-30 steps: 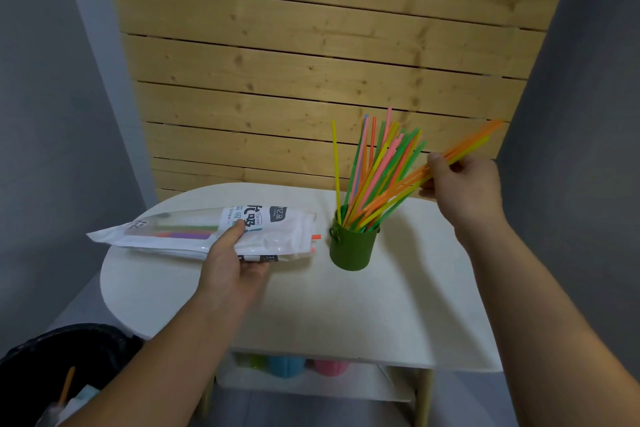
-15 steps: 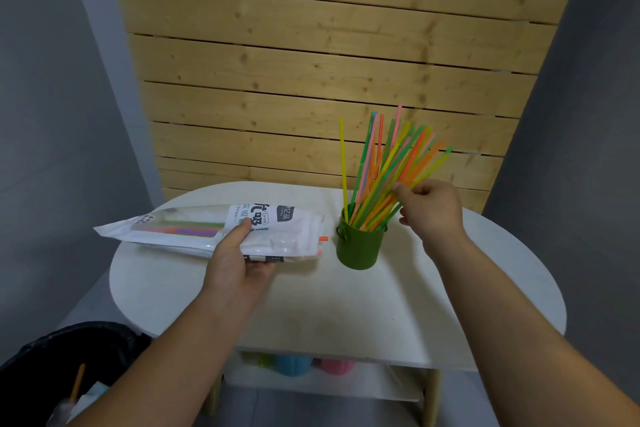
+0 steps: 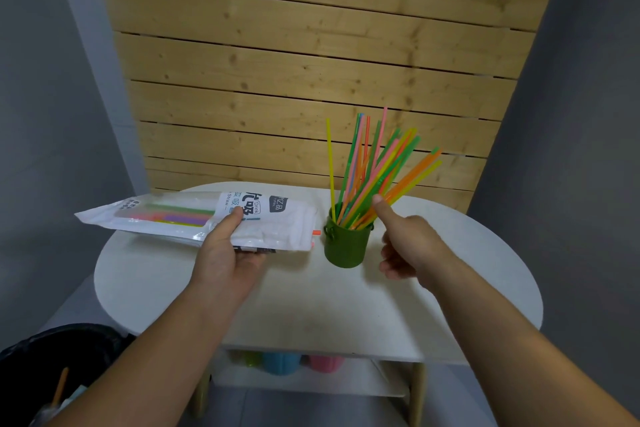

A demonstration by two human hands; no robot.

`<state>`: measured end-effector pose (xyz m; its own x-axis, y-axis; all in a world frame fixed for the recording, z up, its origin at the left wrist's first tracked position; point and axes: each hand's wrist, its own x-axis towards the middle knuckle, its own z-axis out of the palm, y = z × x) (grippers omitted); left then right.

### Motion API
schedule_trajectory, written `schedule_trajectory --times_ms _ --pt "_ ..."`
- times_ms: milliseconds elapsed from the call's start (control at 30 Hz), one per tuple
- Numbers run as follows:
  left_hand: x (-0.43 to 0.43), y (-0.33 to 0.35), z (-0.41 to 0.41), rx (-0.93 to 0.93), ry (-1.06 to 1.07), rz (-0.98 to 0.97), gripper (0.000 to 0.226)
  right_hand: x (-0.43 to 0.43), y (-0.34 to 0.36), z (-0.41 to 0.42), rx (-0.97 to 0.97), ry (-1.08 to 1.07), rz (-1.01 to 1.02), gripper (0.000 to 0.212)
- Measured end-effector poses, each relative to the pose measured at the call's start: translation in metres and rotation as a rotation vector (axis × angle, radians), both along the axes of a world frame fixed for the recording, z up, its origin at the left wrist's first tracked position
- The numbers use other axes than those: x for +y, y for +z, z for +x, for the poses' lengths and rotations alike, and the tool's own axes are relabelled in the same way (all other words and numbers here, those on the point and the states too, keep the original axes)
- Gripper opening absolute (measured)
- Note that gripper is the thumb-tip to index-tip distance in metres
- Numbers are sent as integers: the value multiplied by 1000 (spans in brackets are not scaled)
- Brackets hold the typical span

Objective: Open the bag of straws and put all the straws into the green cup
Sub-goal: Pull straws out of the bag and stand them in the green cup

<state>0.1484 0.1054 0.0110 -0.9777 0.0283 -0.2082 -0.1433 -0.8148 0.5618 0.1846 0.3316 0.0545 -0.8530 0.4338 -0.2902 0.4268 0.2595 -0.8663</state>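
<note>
A green cup [image 3: 346, 246] stands on the white table [image 3: 311, 315], full of coloured straws [image 3: 377, 166] that fan up and to the right. My right hand [image 3: 405, 239] is just right of the cup, holding nothing, fingers loosely apart, thumb raised against the lower stems. My left hand [image 3: 225, 253] grips the white straw bag [image 3: 194, 218] from below, thumb on top, holding it flat above the table's left side. Several coloured straws show inside through its clear part. An orange straw tip [image 3: 316, 233] pokes from the bag's right end near the cup.
A wooden plank wall [image 3: 311, 80] rises right behind the table. On a lower shelf sit green, blue and pink cups [image 3: 287, 362]. A black bin [image 3: 59, 367] with rubbish stands at the lower left. Grey walls close both sides.
My right hand lowered a bunch of orange and yellow straws into the cup, let them go and dropped beside the cup. The left hand kept hold of the bag.
</note>
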Motion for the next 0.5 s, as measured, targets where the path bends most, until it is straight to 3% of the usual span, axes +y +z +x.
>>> schedule_trajectory --times_ms 67,200,300,500 --pt "1 4 1 19 -12 -11 17 -16 -5 1 -37 52 -248 74" --pt "7 16 4 81 -32 -101 28 -62 -19 -5 69 -21 -827 78" --pt "10 23 8 183 11 -266 31 -85 -18 3 121 -71 -1171 63" --pt "7 28 9 280 77 -440 32 -94 -25 4 169 -123 -1292 51"
